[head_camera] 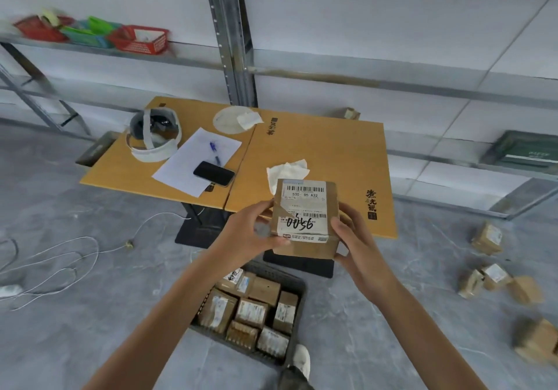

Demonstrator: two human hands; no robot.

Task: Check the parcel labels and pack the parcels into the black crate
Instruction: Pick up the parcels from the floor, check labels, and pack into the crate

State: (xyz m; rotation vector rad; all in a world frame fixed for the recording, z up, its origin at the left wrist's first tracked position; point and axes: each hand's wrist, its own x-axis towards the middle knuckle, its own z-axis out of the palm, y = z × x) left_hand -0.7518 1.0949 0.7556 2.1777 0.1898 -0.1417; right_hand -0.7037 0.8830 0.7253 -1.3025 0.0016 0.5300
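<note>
A person holds a small brown cardboard parcel (305,217) in both hands, raised in the middle of the view. The left hand (253,235) grips the parcel's left side, thumb pressed on the lower edge of the front and fingers curled behind. The right hand (353,238) wraps the right side and lower corner, fingers curled round the box. The parcel's front faces the camera. It carries a white shipping label (303,199) with barcodes, the printed code "530 - D5 A32" and a handwritten "0056" in black marker.

Directly below the parcel, on the grey floor between the two forearms, sits the black crate (287,273). It holds many packed parcels (250,311) of similar brown card, most with white labels showing. A light shoe (302,359) stands just beside the crate's near right corner.

Beyond the hands is a low orange-brown table (317,154). A crumpled white tissue (287,171) lies on it just behind the parcel. Further left lie a dark phone (213,173) and a blue pen (215,151) on a white sheet of paper (193,163), and a white headset (154,136) at the far left.

On the floor to the right, well apart from the crate, several loose parcels (487,238) lie scattered. A white cable (60,257) loops over the floor to the left. On a far metal shelf at upper left stand red and green baskets (139,39).
</note>
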